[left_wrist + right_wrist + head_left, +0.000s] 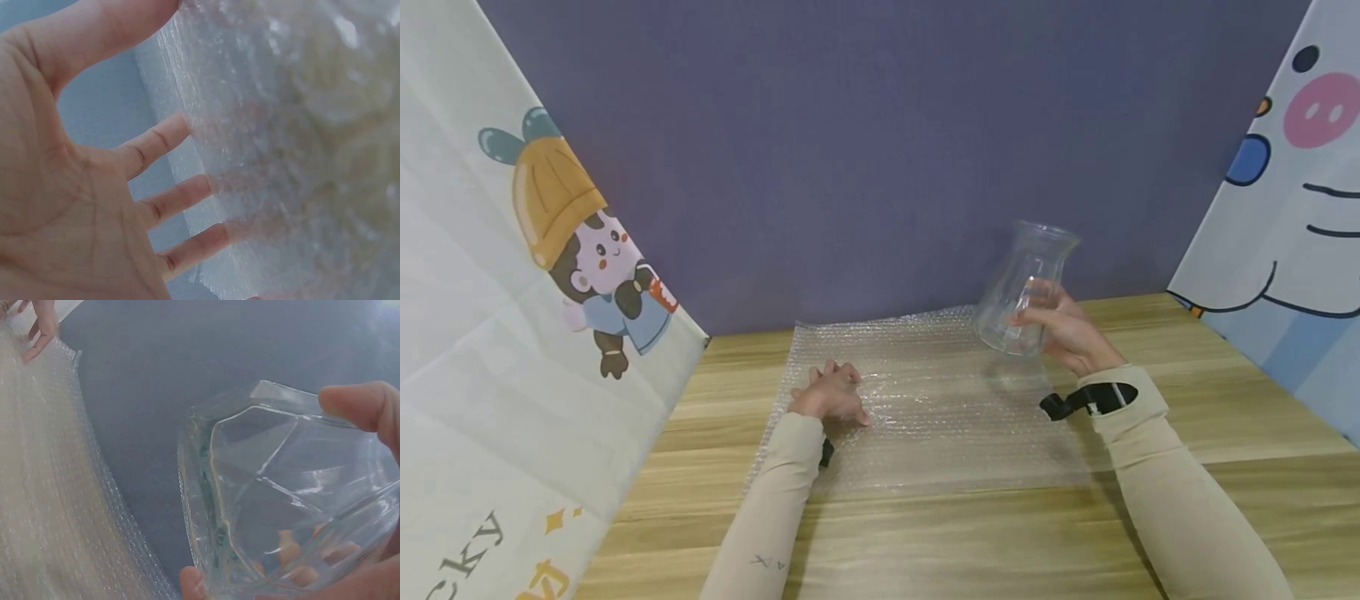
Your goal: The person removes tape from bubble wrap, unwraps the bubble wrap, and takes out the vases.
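Note:
In the head view my right hand grips a clear glass vase, holding it slightly tilted above the right part of a bubble wrap sheet. The vase has a flared mouth, turned up. Faceted glass fills much of the right wrist view, with the thumb on one side and fingers seen through it. On the left part of the sheet, my left hand has its fingers spread. Up close, its fingertips meet the bubble wrap; whether they press on it or lie under it I cannot tell.
The sheet lies on a wood-grain table. A dark blue-purple panel rises behind the table's far edge. White cloths with cartoon prints stand at the left and right.

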Tool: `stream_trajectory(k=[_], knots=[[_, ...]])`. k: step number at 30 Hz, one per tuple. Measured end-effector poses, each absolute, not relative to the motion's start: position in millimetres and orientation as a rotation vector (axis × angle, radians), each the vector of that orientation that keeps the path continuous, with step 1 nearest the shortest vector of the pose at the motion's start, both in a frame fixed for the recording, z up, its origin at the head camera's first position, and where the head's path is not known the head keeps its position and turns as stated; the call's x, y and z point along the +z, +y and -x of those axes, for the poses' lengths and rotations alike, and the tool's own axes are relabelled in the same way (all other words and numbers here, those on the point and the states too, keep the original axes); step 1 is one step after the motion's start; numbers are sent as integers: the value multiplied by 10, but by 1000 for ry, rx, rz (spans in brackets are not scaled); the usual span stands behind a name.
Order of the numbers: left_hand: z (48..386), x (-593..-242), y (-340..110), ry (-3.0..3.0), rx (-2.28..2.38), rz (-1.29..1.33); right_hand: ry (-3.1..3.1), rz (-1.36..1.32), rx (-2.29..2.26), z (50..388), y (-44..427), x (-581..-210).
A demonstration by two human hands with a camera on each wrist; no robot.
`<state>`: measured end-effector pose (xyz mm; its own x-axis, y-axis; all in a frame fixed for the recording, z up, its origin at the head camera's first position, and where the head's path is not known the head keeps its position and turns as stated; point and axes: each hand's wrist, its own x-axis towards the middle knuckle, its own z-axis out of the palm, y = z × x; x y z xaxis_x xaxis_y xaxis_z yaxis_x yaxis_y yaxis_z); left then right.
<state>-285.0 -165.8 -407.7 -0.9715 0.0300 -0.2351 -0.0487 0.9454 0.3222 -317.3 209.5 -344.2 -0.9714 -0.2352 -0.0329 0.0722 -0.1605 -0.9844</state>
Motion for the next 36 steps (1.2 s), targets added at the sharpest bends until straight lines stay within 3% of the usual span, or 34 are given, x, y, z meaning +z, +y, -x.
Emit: stream_trajectory(k=[36], knots=[[2822,-4050,-1695,2848,494,8,1854,186,-2312,3164,2203,-3401]])
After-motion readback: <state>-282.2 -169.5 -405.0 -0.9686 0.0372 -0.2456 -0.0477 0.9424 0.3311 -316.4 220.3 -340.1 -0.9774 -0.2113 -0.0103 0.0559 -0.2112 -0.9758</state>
